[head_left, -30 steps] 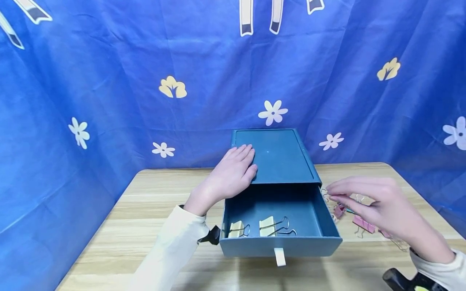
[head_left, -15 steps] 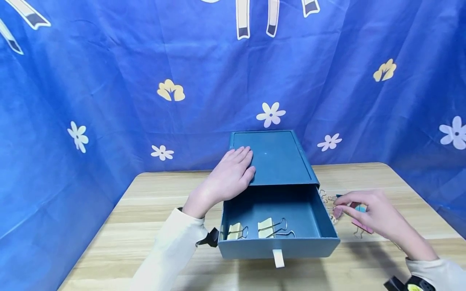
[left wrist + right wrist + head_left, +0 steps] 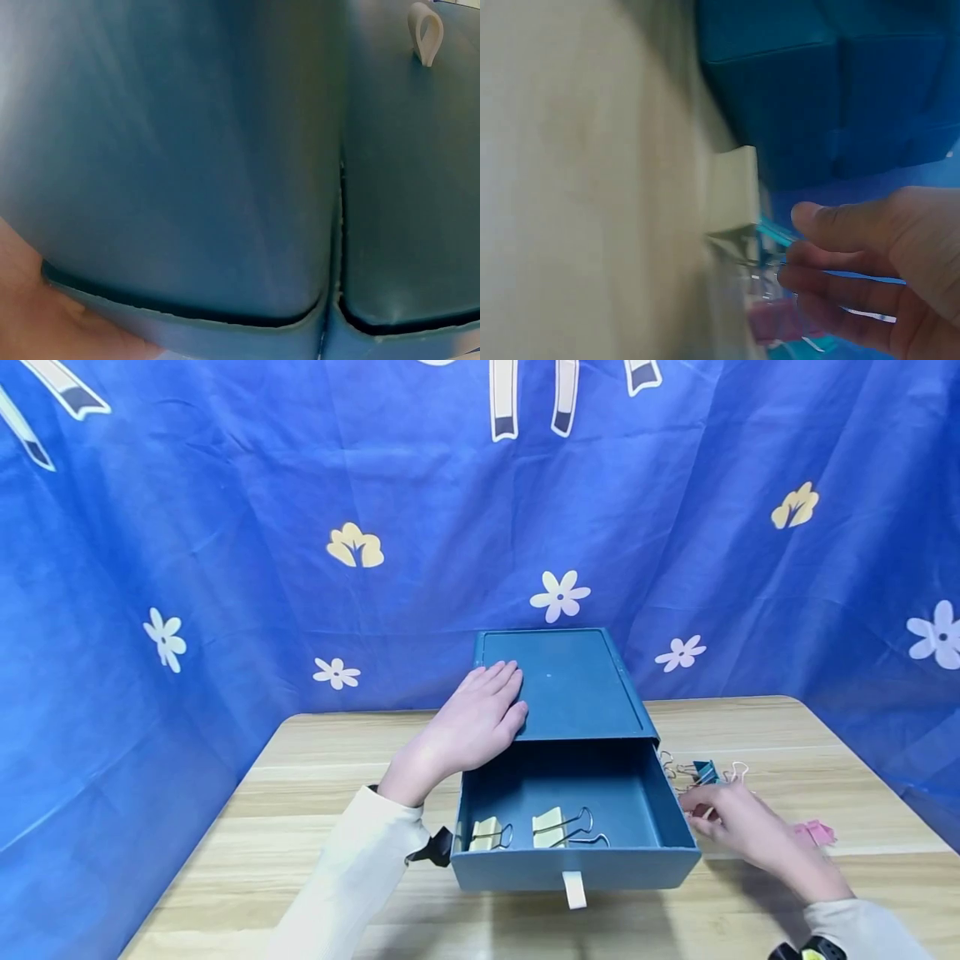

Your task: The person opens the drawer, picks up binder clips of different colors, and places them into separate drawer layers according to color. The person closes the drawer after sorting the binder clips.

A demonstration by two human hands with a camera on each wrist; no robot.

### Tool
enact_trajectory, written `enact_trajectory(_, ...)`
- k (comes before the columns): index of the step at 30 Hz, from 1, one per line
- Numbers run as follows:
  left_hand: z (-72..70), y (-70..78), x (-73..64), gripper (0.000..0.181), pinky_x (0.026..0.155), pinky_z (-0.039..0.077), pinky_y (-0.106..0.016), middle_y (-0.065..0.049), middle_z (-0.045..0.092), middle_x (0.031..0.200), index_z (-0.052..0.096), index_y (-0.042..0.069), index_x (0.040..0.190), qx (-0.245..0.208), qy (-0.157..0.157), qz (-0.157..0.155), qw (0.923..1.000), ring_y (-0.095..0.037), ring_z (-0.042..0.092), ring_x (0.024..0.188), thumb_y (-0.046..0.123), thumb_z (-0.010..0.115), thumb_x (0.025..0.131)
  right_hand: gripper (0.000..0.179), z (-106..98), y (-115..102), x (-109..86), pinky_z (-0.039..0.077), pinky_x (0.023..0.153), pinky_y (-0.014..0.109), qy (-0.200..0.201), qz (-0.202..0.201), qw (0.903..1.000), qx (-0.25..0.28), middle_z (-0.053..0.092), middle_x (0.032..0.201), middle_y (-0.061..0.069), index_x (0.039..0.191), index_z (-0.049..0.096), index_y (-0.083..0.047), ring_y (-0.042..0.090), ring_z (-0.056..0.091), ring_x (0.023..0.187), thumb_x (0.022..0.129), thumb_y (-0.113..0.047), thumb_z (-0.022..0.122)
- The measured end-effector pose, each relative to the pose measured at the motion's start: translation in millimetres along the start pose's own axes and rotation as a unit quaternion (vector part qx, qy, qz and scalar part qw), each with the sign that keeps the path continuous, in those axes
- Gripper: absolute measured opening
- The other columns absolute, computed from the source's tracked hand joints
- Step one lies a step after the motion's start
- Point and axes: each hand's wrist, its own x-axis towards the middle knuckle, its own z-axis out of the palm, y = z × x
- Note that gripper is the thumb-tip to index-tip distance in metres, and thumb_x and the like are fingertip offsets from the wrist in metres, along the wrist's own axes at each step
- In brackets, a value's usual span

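Binder clips (image 3: 547, 827) lie inside an open drawer (image 3: 510, 870) and beside it, and behind everything we see a blue curtain (image 3: 450, 485) printed with pale flowers and yellow trees. Below it spreads a wood-grain table (image 3: 345, 752). On that stands a dark teal box (image 3: 577, 685), its drawer extending toward us. We see the left hand (image 3: 471, 722) laid palm down along the left part of the box's top, fingers straight. The right hand (image 3: 738, 818) reaches low beside the drawer's right wall, fingers loosely bent; its thumb and index finger stand apart, and we cannot tell whether their tips touch anything. On its wrist sits a black device (image 3: 817, 948), partly cut off, with a yellow patch too small for us to read. Through the right wrist view we find a cream clip (image 3: 735, 191) just beyond the thumb tip, apart from it, and a pink clip (image 3: 776, 321) close to the other fingertips. Two more cream ones rest near the drawer's front wall, left of its white pull tab (image 3: 574, 889).
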Motion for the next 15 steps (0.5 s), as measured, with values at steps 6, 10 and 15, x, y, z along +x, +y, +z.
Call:
enact_trajectory(6, -0.8, 1.4, 1.2, 0.054, 0.120, 0.010, -0.044, -0.016, 0.024, 0.157, 0.030, -0.002, 0.148, 0.002, -0.002, 0.000, 1.0000, -0.029, 0.017, 0.147, 0.029, 0.031, 0.104, 0.028, 12.4, 2.9, -4.0, 0.041, 0.051, 0.016, 0.018, -0.032, 0.9983, -0.044, 0.056, 0.070, -0.020, 0.075, 0.065, -0.025, -0.007, 0.047, 0.064, 0.069, 0.000, 0.076)
enact_trajectory(10, -1.1, 2.0, 1.3, 0.055, 0.120, 0.010, -0.044, -0.016, 0.024, 0.157, 0.029, -0.002, 0.149, 0.001, -0.002, 0.001, 1.0000, -0.029, 0.016, 0.147, 0.029, 0.030, 0.104, 0.030, 16.1, 4.7, -5.3, 0.035, 0.050, 0.016, 0.052, -0.036, 0.9957, -0.068, 0.052, 0.071, -0.015, 0.072, 0.061, -0.022, -0.005, 0.040, 0.062, 0.063, 0.004, 0.074)
enact_trajectory(15, -1.5, 1.9, 1.4, 0.054, 0.120, 0.010, -0.044, -0.016, 0.023, 0.157, 0.029, -0.002, 0.149, 0.001, -0.005, 0.000, 1.0000, -0.028, 0.016, 0.148, 0.029, 0.030, 0.104, 0.035, 19.2, 6.0, -7.1, 0.030, 0.048, 0.013, 0.057, -0.024, 0.9970, -0.047, 0.046, 0.066, -0.016, 0.068, 0.057, -0.023, -0.006, 0.036, 0.060, 0.064, 0.008, 0.072)
